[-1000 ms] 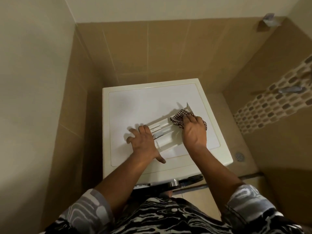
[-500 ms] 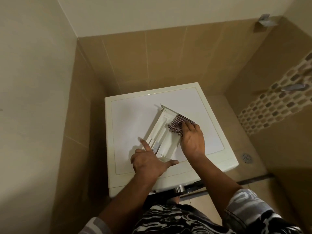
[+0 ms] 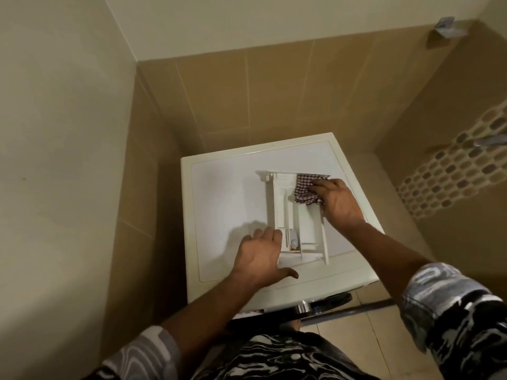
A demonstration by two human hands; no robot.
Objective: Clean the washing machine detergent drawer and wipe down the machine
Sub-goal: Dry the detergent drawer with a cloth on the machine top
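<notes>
Fingers (image 3: 319, 184) of our right hand (image 3: 338, 202) lie fairly straight and close together, pressing the checked cloth (image 3: 304, 192) down into the far right compartment of the detergent drawer (image 3: 282, 207). Thumb is hidden under the hand, so we can't tell if it pinches the fabric. Left hand (image 3: 260, 256) is flat w/ fingers a little spread and thumb out to the side. Its fingertips touch the drawer's near left corner and the palm rests on the washing machine top (image 3: 225, 198).

What changed: a sec ago the drawer lay slanted across the lid, w/ our left hand on its left end. We've since swung it round, so it now sits approx straight front-to-back, far end pointing at the back wall. The cloth hand rode along w/ it and stayed in the same compartment. The left hand slid back to the near end, beside the small blue cap (image 3: 294, 238) in the softener section.

For the task, we read this as repositioning, not progress on dirt. The drawer is out of the machine and squared up, so each channel should be easier to wipe lengthwise. Only the far right part has the cloth on it. The narrow left channels, the near section and the machine itself prob. remain to do.
</notes>
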